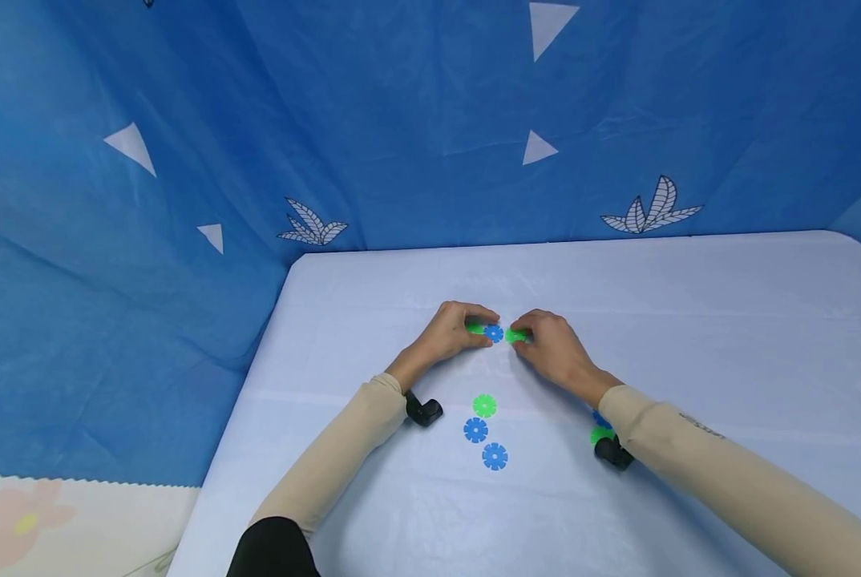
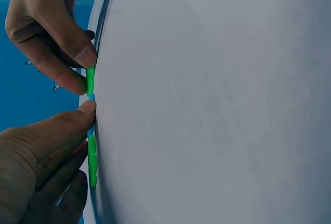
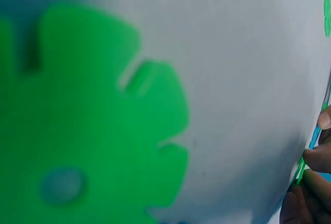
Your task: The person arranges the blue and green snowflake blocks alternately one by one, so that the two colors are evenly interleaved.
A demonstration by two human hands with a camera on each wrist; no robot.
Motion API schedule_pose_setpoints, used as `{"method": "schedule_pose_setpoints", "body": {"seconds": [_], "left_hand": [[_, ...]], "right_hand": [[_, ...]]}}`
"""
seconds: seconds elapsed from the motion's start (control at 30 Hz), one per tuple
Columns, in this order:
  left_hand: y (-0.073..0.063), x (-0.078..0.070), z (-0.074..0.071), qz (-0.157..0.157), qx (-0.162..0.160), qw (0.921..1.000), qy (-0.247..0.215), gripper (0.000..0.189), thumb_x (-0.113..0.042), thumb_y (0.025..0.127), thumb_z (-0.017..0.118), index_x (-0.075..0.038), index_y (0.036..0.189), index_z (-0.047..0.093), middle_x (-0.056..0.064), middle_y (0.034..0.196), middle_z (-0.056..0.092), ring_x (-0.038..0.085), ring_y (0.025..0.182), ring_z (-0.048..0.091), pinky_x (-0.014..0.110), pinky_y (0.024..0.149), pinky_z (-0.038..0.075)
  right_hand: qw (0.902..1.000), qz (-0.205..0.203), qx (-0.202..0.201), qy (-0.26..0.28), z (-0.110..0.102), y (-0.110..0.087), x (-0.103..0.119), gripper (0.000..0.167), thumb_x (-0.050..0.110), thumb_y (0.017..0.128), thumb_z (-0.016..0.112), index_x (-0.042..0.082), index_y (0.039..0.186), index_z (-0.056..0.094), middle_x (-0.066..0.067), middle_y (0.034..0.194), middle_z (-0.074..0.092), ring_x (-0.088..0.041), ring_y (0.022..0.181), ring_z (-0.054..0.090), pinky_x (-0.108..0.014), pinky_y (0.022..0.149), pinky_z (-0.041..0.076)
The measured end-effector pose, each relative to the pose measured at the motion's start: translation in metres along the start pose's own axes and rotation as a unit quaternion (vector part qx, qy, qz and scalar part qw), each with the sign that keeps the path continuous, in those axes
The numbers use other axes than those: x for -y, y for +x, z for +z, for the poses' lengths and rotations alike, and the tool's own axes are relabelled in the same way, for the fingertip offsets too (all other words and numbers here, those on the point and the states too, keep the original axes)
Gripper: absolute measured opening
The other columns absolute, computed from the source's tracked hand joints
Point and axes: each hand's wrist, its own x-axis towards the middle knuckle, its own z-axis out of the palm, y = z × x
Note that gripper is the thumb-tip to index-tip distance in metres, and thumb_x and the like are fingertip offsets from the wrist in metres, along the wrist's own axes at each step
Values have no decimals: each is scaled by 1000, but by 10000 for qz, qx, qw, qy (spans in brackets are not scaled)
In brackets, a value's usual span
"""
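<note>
Near the middle of the table, my left hand (image 1: 450, 330) pinches a blue notched plastic disc (image 1: 493, 333) between thumb and forefinger. A green notched disc (image 2: 92, 161) sits against it on the left-hand side, partly covered by the fingers in the head view. Opposite, my right hand (image 1: 556, 349) grips another green notched disc (image 1: 515, 336) by thumb and fingertips. In the left wrist view that green disc's edge stands right at the blue disc, nearly in line; whether they interlock cannot be told.
Closer to me on the white table (image 1: 402, 513) lie a loose green disc (image 1: 484, 405) and two blue discs, one (image 1: 475, 430) behind the other (image 1: 495, 457). Under the right forearm are another green disc (image 1: 600, 434) and a blue one (image 1: 601, 418). A blue curtain (image 1: 430, 120) hangs behind.
</note>
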Motion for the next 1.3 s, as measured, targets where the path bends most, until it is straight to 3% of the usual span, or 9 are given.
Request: {"method": "schedule_pose_setpoints", "body": {"seconds": [0.73, 1.0, 1.17, 1.3], "left_hand": [[-1, 0, 0, 30, 55, 10000, -61, 38, -9, 79, 83, -8, 116, 73, 2, 116, 71, 15, 118, 60, 27, 100, 45], [-1, -1, 0, -38, 97, 9999, -87, 39, -9, 80, 82, -8, 118, 72, 1, 116, 71, 15, 118, 59, 27, 100, 44], [0, 0, 0, 6, 105, 9999, -91, 39, -9, 80, 82, -8, 118, 72, 1, 116, 71, 15, 118, 59, 27, 101, 44], [0, 0, -1, -15, 147, 9998, -100, 39, -10, 81, 82, -9, 119, 72, 1, 117, 71, 14, 120, 58, 27, 102, 43]], "right_hand": [[9997, 209, 49, -123, 2, 2, 2, 30, 5, 86, 73, -4, 115, 69, -18, 115, 64, -30, 101, 62, -45, 89, 52], [9995, 285, -17, 108, 0, -4, 4, 32, 8, 86, 74, -2, 116, 68, -16, 114, 63, -28, 97, 60, -45, 85, 53], [9984, -81, -178, 522, -1, -15, 7, 29, 6, 84, 75, 1, 113, 71, -13, 107, 67, -25, 90, 62, -41, 78, 52], [9948, -554, 82, 852, 2, -26, 9, 29, 5, 83, 76, 4, 112, 73, -7, 104, 70, -20, 87, 62, -36, 74, 52]]}}
